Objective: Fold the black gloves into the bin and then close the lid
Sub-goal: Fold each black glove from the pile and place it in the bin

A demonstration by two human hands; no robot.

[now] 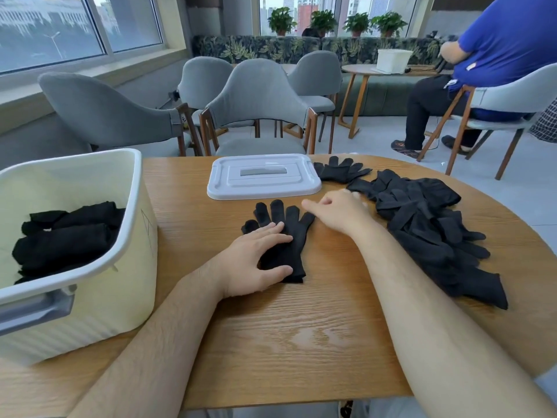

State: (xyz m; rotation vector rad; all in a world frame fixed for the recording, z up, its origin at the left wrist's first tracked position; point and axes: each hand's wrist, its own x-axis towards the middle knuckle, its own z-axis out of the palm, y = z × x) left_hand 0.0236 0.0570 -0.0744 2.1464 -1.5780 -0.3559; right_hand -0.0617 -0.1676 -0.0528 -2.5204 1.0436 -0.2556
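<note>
A black glove (pixel 287 227) lies flat in the middle of the wooden table (pixel 301 327), fingers pointing away from me. My left hand (pixel 256 260) rests on its left side with straight fingers. My right hand (pixel 337 214) hovers just right of the glove's fingertips, fingers loosely spread toward a pile of black gloves (pixel 428 230). A cream bin (pixel 132 236) stands at the left with several folded black gloves (pixel 66 233) inside. Its white lid (pixel 262 179) lies flat on the table behind the glove.
One more black glove (pixel 340 170) lies apart at the lid's right. Grey chairs (pixel 259 107) stand beyond the table's far edge. A person in a blue shirt (pixel 497 55) sits at the back right.
</note>
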